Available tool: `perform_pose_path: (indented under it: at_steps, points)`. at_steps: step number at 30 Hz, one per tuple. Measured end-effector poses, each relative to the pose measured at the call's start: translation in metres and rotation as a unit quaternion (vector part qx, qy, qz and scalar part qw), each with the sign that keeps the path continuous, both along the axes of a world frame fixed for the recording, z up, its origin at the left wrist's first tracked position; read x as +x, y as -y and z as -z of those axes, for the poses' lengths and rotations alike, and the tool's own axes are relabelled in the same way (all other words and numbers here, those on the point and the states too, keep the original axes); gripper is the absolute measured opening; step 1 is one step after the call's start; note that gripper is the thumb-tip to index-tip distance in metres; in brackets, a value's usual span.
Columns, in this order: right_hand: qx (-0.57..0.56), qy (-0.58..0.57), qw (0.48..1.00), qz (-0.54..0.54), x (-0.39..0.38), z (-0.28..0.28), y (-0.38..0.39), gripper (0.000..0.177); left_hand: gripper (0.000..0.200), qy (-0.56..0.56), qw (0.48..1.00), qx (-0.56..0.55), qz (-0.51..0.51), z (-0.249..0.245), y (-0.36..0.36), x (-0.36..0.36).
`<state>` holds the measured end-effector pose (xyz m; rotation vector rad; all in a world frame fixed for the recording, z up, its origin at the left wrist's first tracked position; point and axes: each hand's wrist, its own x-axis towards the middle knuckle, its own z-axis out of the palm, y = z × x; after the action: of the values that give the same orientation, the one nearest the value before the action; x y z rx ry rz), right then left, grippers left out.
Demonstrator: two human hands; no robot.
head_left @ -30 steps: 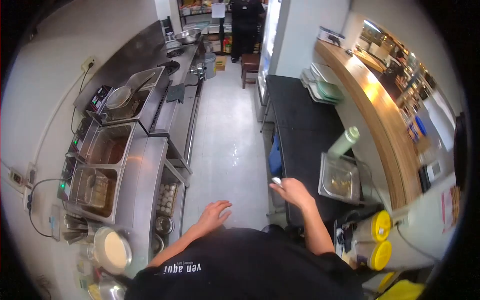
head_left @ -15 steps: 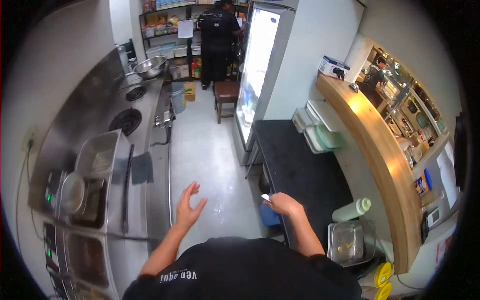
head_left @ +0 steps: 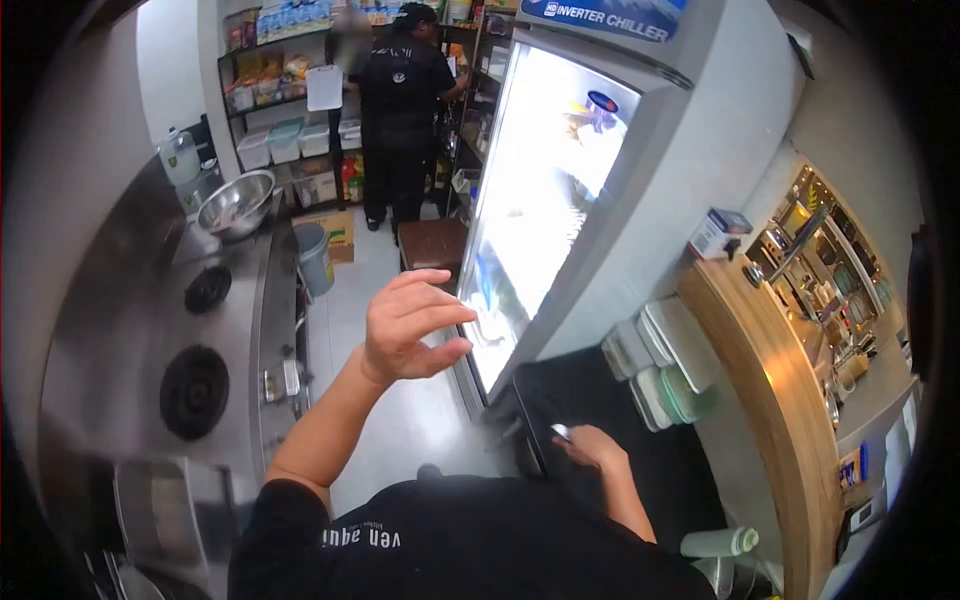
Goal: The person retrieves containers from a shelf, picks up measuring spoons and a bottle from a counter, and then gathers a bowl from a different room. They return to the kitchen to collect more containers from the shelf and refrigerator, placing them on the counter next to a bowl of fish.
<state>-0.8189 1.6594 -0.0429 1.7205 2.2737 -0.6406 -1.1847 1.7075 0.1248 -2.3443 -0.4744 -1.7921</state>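
Note:
My left hand (head_left: 415,328) is raised in front of the lit glass-door chiller (head_left: 525,180), fingers apart and holding nothing. No contact between it and the chiller door can be made out. Lower down, my right hand (head_left: 597,450) is closed over the black countertop (head_left: 570,385). A small shiny white piece (head_left: 560,431) sticks out of its grip; the rest is hidden in the fingers, so its kind does not show.
Steel stove counter with black burners (head_left: 195,390) and a metal bowl (head_left: 236,205) on the left. A co-worker (head_left: 405,110) stands at the back shelves near a brown stool (head_left: 433,244). Stacked containers (head_left: 660,350), a pale green bottle (head_left: 720,543) and a wooden ledge (head_left: 770,400) are on the right.
My view has moved forward, nearer the chiller. My left hand has risen from low over the floor toward the chiller door. My right hand keeps its small white piece over the countertop.

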Motion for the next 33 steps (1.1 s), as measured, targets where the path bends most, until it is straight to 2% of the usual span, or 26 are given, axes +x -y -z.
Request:
perform_pose_path:
  at_steps: [1, 3, 4, 6, 7, 9, 10, 12, 14, 16, 18, 19, 21, 22, 23, 26, 27, 28, 30, 31, 32, 33]
  points:
    - [-0.015, -0.010, 0.999, -0.027, -0.031, -0.019, -0.034, 0.044, 0.024, 0.001, 0.999, 0.034, -0.017, -0.013, -0.030, -0.012]
    - [-0.004, -0.062, 0.994, -0.087, -0.072, -0.017, -0.101, 0.047, 0.026, 0.008, 1.000, 0.023, -0.015, -0.020, -0.077, -0.045]
    - [-0.004, -0.063, 0.995, -0.081, -0.094, -0.025, -0.131, 0.047, 0.029, 0.016, 1.000, 0.011, -0.020, -0.023, -0.102, -0.063]
    - [0.033, -0.051, 0.985, -0.159, -0.131, -0.044, -0.189, 0.052, 0.037, 0.045, 0.999, 0.026, -0.010, -0.032, -0.153, -0.097]
    - [0.034, -0.049, 0.986, -0.159, -0.142, -0.049, -0.216, 0.052, 0.062, 0.071, 0.997, 0.021, -0.036, -0.040, -0.174, -0.107]
    - [0.081, -0.104, 0.978, -0.162, -0.167, -0.058, -0.271, 0.056, 0.061, 0.076, 0.996, 0.017, -0.034, -0.047, -0.231, -0.145]
    - [0.072, -0.070, 0.985, -0.137, -0.180, -0.066, -0.292, 0.055, 0.060, 0.080, 0.996, 0.009, -0.029, -0.047, -0.262, -0.162]
    - [0.125, -0.087, 0.983, -0.105, -0.182, -0.038, -0.337, 0.055, 0.042, 0.124, 0.992, -0.005, 0.027, -0.057, -0.333, -0.189]
    - [0.098, -0.053, 0.993, -0.030, -0.186, -0.023, -0.372, 0.056, 0.027, 0.131, 0.990, -0.054, -0.011, -0.075, -0.408, -0.216]
    - [0.075, -0.031, 0.997, 0.014, -0.179, 0.019, -0.396, 0.057, 0.044, 0.164, 0.981, -0.078, -0.069, -0.088, -0.478, -0.224]
    - [-0.014, 0.018, 1.000, 0.019, -0.191, 0.017, -0.416, 0.053, 0.067, 0.124, 0.976, -0.094, -0.154, -0.093, -0.559, -0.240]
    - [-0.047, 0.027, 0.998, 0.027, -0.198, 0.015, -0.430, 0.051, 0.077, 0.095, 0.975, -0.103, -0.172, -0.091, -0.594, -0.243]
    - [-0.091, 0.034, 0.994, 0.043, -0.217, 0.008, -0.454, 0.049, 0.081, 0.061, 0.978, -0.101, -0.174, -0.079, -0.657, -0.240]
    - [-0.086, 0.028, 0.994, 0.054, -0.223, 0.016, -0.471, 0.048, 0.085, 0.023, 0.978, -0.090, -0.184, -0.070, -0.687, -0.236]
    - [-0.080, 0.020, 0.994, 0.065, -0.230, 0.023, -0.485, 0.046, 0.091, 0.002, 0.978, -0.136, -0.156, -0.059, -0.712, -0.226]
    - [-0.056, 0.016, 0.995, 0.077, -0.253, 0.022, -0.530, 0.044, 0.092, -0.067, 0.967, -0.183, -0.165, -0.046, -0.757, -0.189]
    - [-0.019, -0.022, 0.997, 0.073, -0.260, 0.026, -0.545, 0.053, 0.093, -0.076, 0.970, -0.184, -0.138, -0.044, -0.773, -0.179]
    - [-0.020, -0.023, 0.996, 0.078, -0.264, 0.025, -0.557, 0.053, 0.093, -0.089, 0.972, -0.178, -0.128, -0.044, -0.788, -0.171]
    - [-0.088, -0.018, 0.988, 0.129, -0.275, 0.017, -0.590, 0.053, 0.093, -0.119, 0.972, -0.170, -0.111, -0.042, -0.813, -0.157]
    - [-0.066, -0.036, 0.990, 0.119, -0.268, 0.034, -0.605, 0.063, 0.092, -0.131, 0.974, -0.159, -0.089, -0.040, -0.829, -0.151]
    - [-0.058, -0.040, 0.990, 0.119, -0.273, 0.028, -0.624, 0.063, 0.091, -0.143, 0.977, -0.146, -0.067, -0.046, -0.847, -0.144]
    - [-0.098, -0.025, 0.981, 0.167, -0.280, 0.016, -0.643, 0.064, 0.088, -0.167, 0.977, -0.129, -0.039, -0.045, -0.865, -0.136]
